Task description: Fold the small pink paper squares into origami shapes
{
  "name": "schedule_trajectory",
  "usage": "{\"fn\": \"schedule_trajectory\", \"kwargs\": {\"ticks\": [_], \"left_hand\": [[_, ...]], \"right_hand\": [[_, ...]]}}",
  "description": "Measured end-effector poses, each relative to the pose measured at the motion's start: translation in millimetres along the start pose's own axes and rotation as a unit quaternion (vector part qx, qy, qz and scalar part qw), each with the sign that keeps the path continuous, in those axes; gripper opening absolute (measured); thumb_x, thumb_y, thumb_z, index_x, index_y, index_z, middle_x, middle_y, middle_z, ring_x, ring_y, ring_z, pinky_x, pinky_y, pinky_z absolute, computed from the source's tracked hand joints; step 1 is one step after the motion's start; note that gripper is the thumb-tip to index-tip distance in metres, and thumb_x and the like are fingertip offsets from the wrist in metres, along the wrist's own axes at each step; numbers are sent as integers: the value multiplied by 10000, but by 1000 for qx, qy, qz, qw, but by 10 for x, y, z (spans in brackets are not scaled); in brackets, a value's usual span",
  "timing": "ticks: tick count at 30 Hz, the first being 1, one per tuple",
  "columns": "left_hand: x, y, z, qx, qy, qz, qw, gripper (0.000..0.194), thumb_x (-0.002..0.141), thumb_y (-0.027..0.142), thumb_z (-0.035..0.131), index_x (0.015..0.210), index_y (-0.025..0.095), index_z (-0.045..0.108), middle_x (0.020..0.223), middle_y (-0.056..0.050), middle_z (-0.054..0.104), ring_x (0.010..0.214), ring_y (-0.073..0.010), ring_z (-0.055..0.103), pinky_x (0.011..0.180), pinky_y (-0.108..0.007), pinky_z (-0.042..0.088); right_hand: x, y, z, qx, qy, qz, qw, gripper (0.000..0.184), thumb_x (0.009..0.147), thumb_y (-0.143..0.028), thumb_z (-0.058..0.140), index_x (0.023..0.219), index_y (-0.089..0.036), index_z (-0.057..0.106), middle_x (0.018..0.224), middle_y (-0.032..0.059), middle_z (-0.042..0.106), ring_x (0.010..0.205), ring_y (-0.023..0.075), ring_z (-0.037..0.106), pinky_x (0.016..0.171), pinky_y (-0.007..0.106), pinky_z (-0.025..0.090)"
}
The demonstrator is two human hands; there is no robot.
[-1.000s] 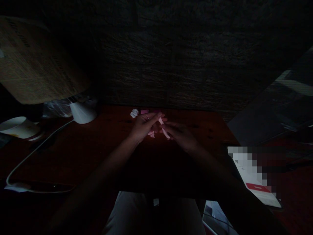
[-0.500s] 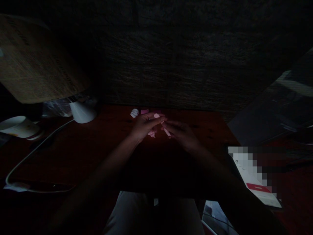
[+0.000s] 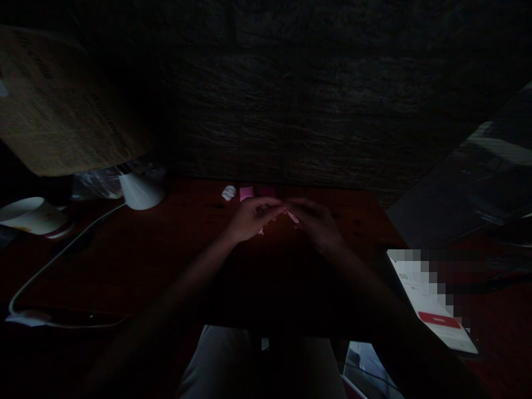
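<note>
The scene is very dark. My left hand point(image 3: 249, 218) and my right hand point(image 3: 316, 221) meet over the far middle of a dark red table point(image 3: 166, 249). Both pinch a small folded piece of pink paper point(image 3: 291, 215) between their fingertips, and most of it is hidden by the fingers. Another bit of pink paper point(image 3: 261, 230) peeks out under my left hand. Just beyond the hands lie a crumpled white scrap point(image 3: 228, 192) and a pink square of paper point(image 3: 246, 193).
A white lamp base point(image 3: 141, 191) with a white cable point(image 3: 54, 260) stands at the left under a brown shade point(image 3: 54, 111). A white cup point(image 3: 29, 216) sits far left. A white sheet with a red patch point(image 3: 432, 310) lies right. A dark wall rises behind the table.
Both hands have closed together over the pink paper, so less of it shows. The pink square behind the hands is now more exposed.
</note>
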State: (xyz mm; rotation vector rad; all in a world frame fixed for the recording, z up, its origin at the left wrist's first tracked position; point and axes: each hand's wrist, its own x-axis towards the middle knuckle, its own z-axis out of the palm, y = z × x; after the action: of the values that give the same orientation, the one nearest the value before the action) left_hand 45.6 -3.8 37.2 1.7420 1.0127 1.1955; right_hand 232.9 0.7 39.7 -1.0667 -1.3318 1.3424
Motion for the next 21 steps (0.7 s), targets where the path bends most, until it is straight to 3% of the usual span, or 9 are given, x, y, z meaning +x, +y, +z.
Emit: {"fn": "schedule_trajectory", "kwargs": {"ticks": [5, 16, 21], "left_hand": [[-2, -12, -1, 96, -20, 80, 992, 204, 920, 321, 679, 1003, 169, 786, 992, -72, 813, 876, -189, 746, 776, -271, 571], [-2, -42, 1, 137, 10, 85, 987, 156, 940, 268, 656, 972, 157, 761, 971, -72, 809, 861, -178, 746, 780, -273, 574], [-18, -17, 9, 166, 27, 94, 981, 132, 943, 222, 631, 987, 164, 741, 948, -63, 798, 854, -170, 738, 773, -270, 568]], "right_hand": [[15, 11, -26, -39, -12, -16, 999, 430, 703, -542, 793, 964, -202, 762, 898, 53, 750, 806, 195, 649, 598, 270, 475], [29, 3, -66, -94, -19, -62, 993, 389, 759, -541, 784, 937, -195, 794, 847, 40, 768, 738, 170, 651, 615, 271, 502], [12, -3, -61, -117, -44, -82, 989, 364, 758, -510, 797, 981, -221, 816, 988, 52, 808, 847, 207, 715, 677, 293, 533]]}}
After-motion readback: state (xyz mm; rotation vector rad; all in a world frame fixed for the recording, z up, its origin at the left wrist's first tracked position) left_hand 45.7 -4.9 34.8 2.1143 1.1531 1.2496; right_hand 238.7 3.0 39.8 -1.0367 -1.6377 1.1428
